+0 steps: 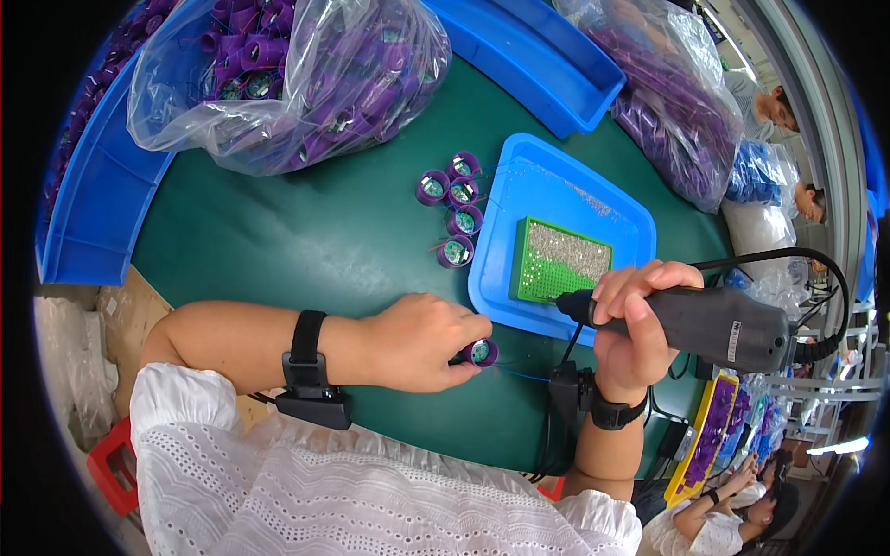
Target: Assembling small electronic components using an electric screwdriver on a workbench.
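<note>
- Left hand (pixel 431 338): thumb and forefinger pinched on a purple cup (pixel 481 352), the wrist coming across from the left. Cup sat at the near side of the blue tray (pixel 519 176), open end up, a small green circuit board showing inside. Whether its base rested on the green table (pixel 278 241) could not be told.
- Right hand (pixel 640 320): fingers wrapped round the body of a black power tool (pixel 718 326), held nearly level, nose to the left. Thick cable looped off its rear end.
- Tool's nose stood by the near edge of a green perforated plate (pixel 521 264), itself lying in the blue tray. Contact between nose and plate: could not tell; the bit was too small to make out.
- Small metal pieces, probably screws, covered the plate's far part; the nearer part showed mostly bare holes.
- Five more purple cups (pixel 465 221), boards inside, stood in a loose row along the tray's left side, apart from either hand. A clear bag (pixel 371 88) of similar cups lay beyond.
- Step in hand, by my reading: picking up a fastener at the plate, cup kept ready in the left.
- Next move seemed to call for bringing the nose over the cup's mouth, squared to the board, with a firm left pinch against twisting. Thin wires near the cup looked easy to snag.
</note>
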Demonstrator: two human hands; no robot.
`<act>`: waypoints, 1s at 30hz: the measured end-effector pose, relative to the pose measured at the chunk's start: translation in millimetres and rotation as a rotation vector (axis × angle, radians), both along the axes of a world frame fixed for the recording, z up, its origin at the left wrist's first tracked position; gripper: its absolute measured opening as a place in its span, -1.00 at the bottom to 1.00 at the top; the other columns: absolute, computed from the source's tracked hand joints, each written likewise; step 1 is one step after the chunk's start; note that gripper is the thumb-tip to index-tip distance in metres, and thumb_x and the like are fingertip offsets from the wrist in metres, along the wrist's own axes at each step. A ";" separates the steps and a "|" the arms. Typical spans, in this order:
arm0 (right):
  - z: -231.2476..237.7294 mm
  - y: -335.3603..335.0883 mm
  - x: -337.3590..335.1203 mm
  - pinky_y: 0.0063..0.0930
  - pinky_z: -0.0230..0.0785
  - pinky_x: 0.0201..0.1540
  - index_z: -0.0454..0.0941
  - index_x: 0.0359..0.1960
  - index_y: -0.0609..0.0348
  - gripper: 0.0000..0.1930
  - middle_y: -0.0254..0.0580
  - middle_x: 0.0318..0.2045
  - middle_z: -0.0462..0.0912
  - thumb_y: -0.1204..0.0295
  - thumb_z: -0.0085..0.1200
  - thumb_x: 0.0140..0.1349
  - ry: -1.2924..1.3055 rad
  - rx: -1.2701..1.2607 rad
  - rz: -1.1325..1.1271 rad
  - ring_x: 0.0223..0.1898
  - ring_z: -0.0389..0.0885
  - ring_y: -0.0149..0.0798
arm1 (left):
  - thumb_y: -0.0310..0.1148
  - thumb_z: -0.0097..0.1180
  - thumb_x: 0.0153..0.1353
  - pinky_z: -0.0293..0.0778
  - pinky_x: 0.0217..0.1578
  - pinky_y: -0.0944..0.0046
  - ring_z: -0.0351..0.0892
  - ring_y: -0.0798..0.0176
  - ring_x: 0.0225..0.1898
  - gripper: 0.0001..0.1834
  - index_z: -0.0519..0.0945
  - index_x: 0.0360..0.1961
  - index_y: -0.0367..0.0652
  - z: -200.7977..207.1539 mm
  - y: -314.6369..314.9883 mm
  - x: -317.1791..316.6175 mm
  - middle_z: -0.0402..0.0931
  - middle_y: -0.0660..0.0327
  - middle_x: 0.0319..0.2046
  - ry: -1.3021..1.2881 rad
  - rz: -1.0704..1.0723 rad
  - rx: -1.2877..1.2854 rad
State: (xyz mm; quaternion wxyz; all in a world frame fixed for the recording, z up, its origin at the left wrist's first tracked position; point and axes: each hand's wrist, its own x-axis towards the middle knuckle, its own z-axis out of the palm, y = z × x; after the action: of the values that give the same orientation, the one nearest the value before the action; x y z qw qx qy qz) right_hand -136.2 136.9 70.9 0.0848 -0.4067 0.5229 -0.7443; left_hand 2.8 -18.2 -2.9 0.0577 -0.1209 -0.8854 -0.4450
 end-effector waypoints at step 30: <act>30.9 9.1 31.2 -0.31 0.29 -0.37 0.24 -0.18 0.10 -0.72 -0.24 -0.55 0.41 0.50 0.03 0.09 -0.067 -0.202 0.188 -0.62 0.42 -0.29 | -0.22 -0.10 0.32 0.21 -0.64 0.42 0.35 0.51 -0.64 -0.67 0.48 -0.42 -0.28 13.3 -3.4 -10.0 0.40 0.31 -0.70 -0.337 0.084 0.792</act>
State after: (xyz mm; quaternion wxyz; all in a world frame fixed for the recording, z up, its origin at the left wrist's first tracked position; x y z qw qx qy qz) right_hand -105.0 146.1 101.8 0.1300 -0.4353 0.4016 -0.7952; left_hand -7.2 -21.6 10.3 -0.0280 0.0210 -0.6475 -0.7612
